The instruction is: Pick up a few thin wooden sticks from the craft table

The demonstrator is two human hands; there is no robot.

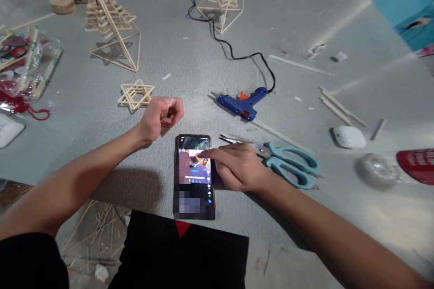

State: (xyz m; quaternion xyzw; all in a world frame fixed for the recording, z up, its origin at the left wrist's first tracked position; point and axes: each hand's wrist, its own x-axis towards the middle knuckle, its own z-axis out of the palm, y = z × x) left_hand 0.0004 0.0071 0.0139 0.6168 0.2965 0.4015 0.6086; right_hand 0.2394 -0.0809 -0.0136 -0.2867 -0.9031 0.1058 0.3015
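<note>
A phone (pixel 194 207) lies on the table in front of me with a video on its lit screen. The index finger of my right hand (pixel 239 166) is stretched out and touches that screen, while its other fingers curl beneath. My left hand (pixel 162 116) is closed just beyond the phone's upper left; the ends of small wooden sticks (pixel 164 113) show between its fingers. Beside that hand lies a star-shaped frame of wooden sticks (pixel 136 95). Blue-handled scissors (pixel 291 165) rest to the right of my right hand, their blades partly behind it.
A blue glue gun (pixel 242 104) with a black cord (pixel 230 49) lies ahead. Two stick pyramids (pixel 113 22) (pixel 222 4) stand farther back. Plastic-wrapped packets (pixel 37 63) sit at left. A white earbud case (pixel 348 137), loose sticks (pixel 342 107) and a tape roll (pixel 378 169) are at right.
</note>
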